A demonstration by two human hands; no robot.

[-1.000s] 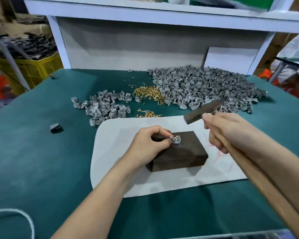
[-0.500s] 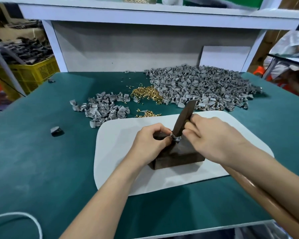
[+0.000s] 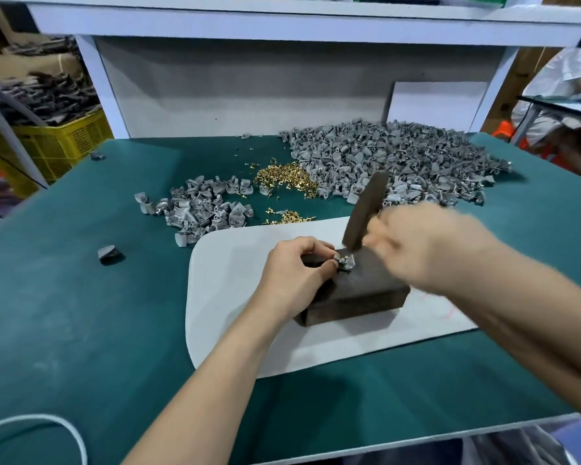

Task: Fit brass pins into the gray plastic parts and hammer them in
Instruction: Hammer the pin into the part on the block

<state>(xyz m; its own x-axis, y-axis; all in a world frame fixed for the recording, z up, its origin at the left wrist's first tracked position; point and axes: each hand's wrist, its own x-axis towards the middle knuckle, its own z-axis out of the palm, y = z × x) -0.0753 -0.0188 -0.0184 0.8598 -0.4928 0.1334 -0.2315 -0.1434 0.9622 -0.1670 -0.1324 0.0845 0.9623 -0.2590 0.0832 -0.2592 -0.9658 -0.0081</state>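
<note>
Nearest, left hand (image 3: 295, 273) pinches a small gray plastic part (image 3: 346, 263) on the dark rectangular block (image 3: 359, 286). Right hand (image 3: 426, 250), motion-blurred, grips the dark-headed hammer (image 3: 366, 213) just above. A skewed blow could strike the pinching fingers or bend the pin. Handle hidden, seated pin indistinct. Loose brass pins (image 3: 285, 179) and heaped gray parts (image 3: 399, 162) lie beyond.

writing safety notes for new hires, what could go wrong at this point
The left hand pinches the part right under the hammer, so an off blow could hit its fingers. The right hand is motion-blurred, so aim may be loose. A glancing hit could flick the part off the block.
</note>
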